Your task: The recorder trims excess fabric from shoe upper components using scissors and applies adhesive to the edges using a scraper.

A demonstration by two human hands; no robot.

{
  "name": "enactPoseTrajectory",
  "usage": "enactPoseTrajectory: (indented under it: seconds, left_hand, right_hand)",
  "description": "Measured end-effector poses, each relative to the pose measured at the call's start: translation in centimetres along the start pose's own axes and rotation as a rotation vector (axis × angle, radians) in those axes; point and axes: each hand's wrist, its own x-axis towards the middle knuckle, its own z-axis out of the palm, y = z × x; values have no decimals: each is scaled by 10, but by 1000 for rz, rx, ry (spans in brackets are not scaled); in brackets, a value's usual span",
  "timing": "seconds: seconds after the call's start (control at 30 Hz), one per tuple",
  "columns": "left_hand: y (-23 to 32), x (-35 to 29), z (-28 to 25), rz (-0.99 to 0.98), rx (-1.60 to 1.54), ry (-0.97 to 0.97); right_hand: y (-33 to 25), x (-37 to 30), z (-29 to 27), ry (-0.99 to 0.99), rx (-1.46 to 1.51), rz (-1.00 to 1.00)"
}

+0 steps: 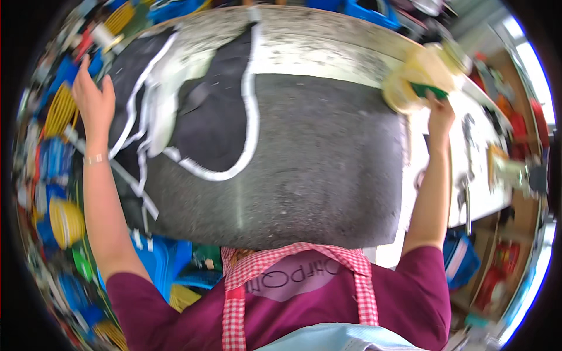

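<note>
My right hand [441, 119] is at the far right of the table, its fingers closed on a small green piece [426, 91], perhaps a tool's handle. That green piece lies against a large pale-yellow plastic container [424, 61], whose opening I cannot make out. My left hand [95, 102] is raised at the far left, fingers spread and holding nothing. Beside it is a black sheet piece with white edging [136, 70]. Another black piece with a white curved border [219, 128] lies to its right, partly on a dark grey mat [328, 158].
On the white table at right lie metal hand tools [466, 193], near a clear glass jar [509, 171]. Shelves [477, 275] stand beyond. Blue bins [158, 257] and yellow baskets [61, 111] crowd the left side. A raised pale ledge [328, 50] runs along the back.
</note>
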Motion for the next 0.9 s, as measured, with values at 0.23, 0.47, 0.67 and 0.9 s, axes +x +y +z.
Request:
enactPoseTrajectory:
  seconds: [0.23, 0.47, 0.67, 0.9]
  left_hand:
    - [136, -49, 98, -171, -407, -897]
    - [156, -22, 91, -363, -957, -904]
    - [252, -8, -12, -412, -1496, -787]
    - [338, -84, -35, -137, -1225, -1001]
  right_hand:
    - [-7, 11, 16, 6, -18, -114]
    - [21, 7, 12, -104, 1135, 510]
    - [35, -7, 10, -137, 1146, 488]
    - [26, -32, 7, -379, 1253, 560]
